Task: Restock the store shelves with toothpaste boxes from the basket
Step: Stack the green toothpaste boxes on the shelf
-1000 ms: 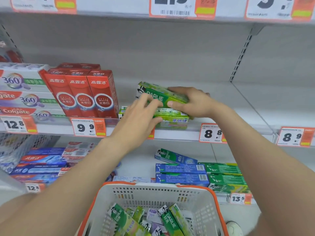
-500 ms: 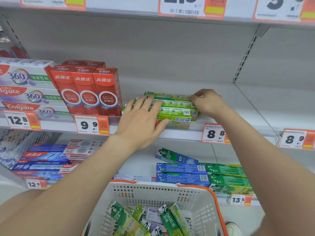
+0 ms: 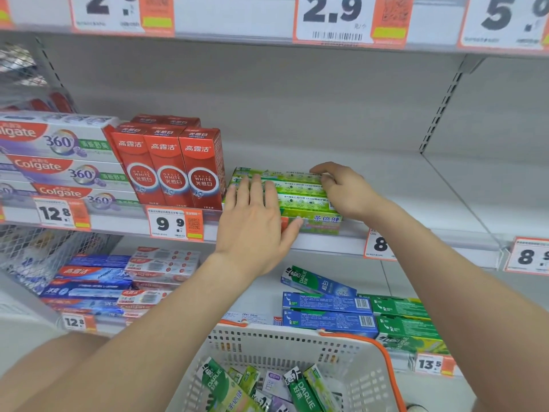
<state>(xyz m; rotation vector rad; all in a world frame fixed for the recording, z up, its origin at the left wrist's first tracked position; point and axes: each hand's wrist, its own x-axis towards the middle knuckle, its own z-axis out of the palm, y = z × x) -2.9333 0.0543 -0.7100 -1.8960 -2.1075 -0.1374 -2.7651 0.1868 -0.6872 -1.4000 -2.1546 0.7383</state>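
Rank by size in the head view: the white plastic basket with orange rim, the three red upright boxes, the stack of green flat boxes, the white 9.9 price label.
1. white plastic basket, nearest the camera
2. three red upright boxes and stack of green flat boxes: alike
3. white 9.9 price label

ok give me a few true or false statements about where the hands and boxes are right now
1. The left hand lies flat on the stack of green boxes. True.
2. The basket is empty. False: several toothpaste boxes lie in it.
3. The red boxes stand upright, left of the green stack. True.
4. The right hand holds a box over the basket. False: its fingers curl at the stack's right end, on the shelf.
5. The price tag under the red boxes reads 12.8. False: it reads 9.9.
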